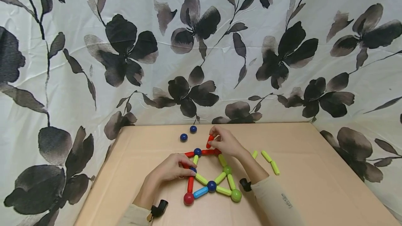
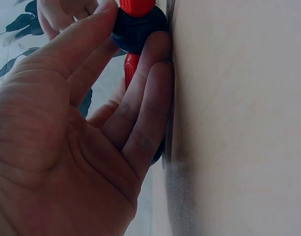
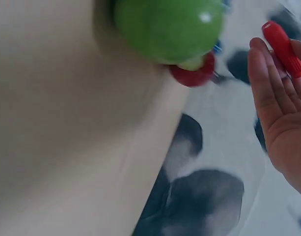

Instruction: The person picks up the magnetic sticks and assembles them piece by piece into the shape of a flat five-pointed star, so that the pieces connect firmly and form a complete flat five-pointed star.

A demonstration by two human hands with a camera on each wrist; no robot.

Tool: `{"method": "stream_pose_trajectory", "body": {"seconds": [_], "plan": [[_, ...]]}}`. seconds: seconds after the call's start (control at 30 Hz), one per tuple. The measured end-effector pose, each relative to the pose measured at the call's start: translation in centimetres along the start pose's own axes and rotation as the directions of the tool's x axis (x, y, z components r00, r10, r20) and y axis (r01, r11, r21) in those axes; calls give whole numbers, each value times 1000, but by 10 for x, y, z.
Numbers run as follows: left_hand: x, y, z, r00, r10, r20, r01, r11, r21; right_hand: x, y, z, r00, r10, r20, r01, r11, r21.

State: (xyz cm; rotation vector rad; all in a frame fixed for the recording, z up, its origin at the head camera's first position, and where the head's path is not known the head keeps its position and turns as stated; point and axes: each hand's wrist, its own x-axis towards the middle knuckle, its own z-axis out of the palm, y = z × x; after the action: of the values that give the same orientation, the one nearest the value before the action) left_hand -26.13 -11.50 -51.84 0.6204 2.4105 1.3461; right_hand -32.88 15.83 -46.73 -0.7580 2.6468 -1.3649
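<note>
My left hand (image 1: 169,168) pinches a dark blue ball (image 2: 135,32) between thumb and fingers. This ball belongs to a flat figure of coloured rods and balls; red rods (image 1: 190,185) lead from it. Over the figure's far side, my right hand (image 1: 227,143) holds a loose red rod (image 1: 209,141) in its fingertips; in the right wrist view this red rod (image 3: 284,49) is tilted. Below that hand, another red rod (image 1: 208,152) runs from a blue ball (image 1: 197,152); its right end is partly hidden. A red ball (image 1: 188,198) and green ball (image 1: 236,195) form near corners.
Two loose blue balls (image 1: 183,137) lie beyond the figure. Several yellow-green rods (image 1: 275,167) are right of my right forearm. Everything sits on a tan board (image 1: 314,191), with a floral cloth (image 1: 232,90) behind it and at its sides.
</note>
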Motion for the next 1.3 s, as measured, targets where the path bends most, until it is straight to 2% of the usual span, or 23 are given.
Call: {"method": "stream_pose_trajectory", "body": {"seconds": [0.13,0.37,0.43,0.6,0.7,1.13,1.3], "plan": [[1,-1,0,1000,2,2,-2,1000,-5,23,-2,12,997,9,83,0,994,-110],[1,-1,0,1000,-1,1,1,1000,-16,40,2,21,976,136,172,-137,991,-10],[1,-1,-1,1000,-1,0,1,1000,-16,43,4,23,975,147,168,-145,989,-28],[-1,0,-1,1000,-5,3,5,1000,-14,48,8,26,974,166,155,-137,973,-184],[-1,-1,-1,1000,-4,6,4,1000,-9,49,10,29,971,181,157,-140,960,-241],[-2,-1,-1,1000,-3,9,3,1000,-13,41,10,29,967,209,145,-164,948,-273],[-2,-1,-1,1000,-10,10,10,1000,-13,26,-2,16,977,204,66,-187,961,-202]]}}
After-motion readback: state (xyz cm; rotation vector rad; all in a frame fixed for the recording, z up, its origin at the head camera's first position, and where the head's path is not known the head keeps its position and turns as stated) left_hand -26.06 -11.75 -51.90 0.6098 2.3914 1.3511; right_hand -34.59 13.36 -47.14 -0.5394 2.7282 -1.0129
